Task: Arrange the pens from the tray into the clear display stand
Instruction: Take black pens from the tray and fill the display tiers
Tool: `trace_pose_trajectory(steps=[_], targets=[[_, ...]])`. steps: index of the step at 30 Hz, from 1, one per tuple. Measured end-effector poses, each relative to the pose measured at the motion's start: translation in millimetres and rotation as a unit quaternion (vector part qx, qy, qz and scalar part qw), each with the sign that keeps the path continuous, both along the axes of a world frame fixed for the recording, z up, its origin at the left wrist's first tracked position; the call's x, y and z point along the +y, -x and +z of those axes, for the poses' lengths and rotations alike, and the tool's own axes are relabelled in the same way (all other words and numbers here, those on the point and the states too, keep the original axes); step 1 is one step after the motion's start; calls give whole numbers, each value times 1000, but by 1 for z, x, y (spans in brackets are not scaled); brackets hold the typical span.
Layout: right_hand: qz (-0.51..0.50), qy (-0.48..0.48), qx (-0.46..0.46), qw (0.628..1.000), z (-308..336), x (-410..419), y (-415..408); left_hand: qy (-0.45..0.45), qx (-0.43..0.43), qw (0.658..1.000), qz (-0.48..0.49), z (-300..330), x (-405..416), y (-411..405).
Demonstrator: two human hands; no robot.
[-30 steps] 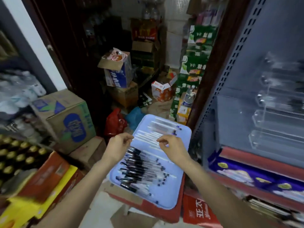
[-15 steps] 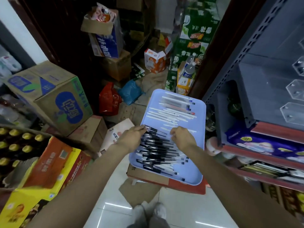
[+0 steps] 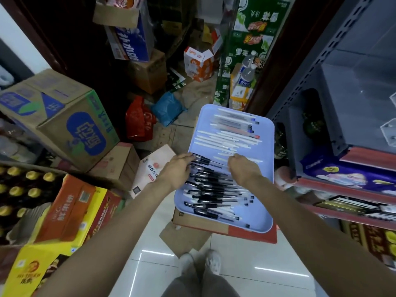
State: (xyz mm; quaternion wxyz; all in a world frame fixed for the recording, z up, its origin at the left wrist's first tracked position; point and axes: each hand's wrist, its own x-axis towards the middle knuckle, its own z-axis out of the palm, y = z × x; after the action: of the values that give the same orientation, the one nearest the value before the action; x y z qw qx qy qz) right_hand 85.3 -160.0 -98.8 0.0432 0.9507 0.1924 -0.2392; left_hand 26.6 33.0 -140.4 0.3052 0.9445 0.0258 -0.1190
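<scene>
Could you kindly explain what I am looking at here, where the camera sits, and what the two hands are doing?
There is no machine here: a person wears a wide-angle camera on the head, so you look down along both arms to the floor and their shoes. In front lies a pale blue tray resting on a cardboard box. On it are black pens in a loose heap near the person and white pens farther away. The left hand and right hand both rest on the black heap, fingers curled over it as if gathering pens; nothing is lifted yet. To the right stands a grey shelf, with only a corner of the clear display stand showing.
</scene>
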Motion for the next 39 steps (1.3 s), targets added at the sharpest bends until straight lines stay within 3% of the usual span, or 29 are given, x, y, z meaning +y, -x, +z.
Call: trace_pose_trajectory(steps=[4,7,10,17,20,22,24,28,31,39], targets=[[-81,-76,49,993,12,-10,-5,93,-70,987,113,25,-5,-3],[-194,-281,88,936,30,-20,-2,181,-64,960,202,49,-20,-14],[-271,-426,139,852,51,-30,0,339,-5,922,188,79,-46,-35],[-236,-507,77,826,109,-78,-11,470,-39,870,145,147,-122,-74],[-247,-528,6,812,141,-125,-21,387,-90,915,71,169,-153,-90],[-252,-567,-43,783,162,-163,-29,269,-123,955,-20,184,-179,-102],[-229,-609,-67,756,180,-202,-37,163,-134,972,-105,201,-213,-109],[-177,-662,-84,724,204,-273,-55,81,-167,971,-149,238,-282,-123],[-163,-695,-86,695,219,-321,-72,80,-188,968,-148,256,-324,-136],[-244,-735,-114,622,232,-415,-118,67,-328,942,-13,268,-363,-157]])
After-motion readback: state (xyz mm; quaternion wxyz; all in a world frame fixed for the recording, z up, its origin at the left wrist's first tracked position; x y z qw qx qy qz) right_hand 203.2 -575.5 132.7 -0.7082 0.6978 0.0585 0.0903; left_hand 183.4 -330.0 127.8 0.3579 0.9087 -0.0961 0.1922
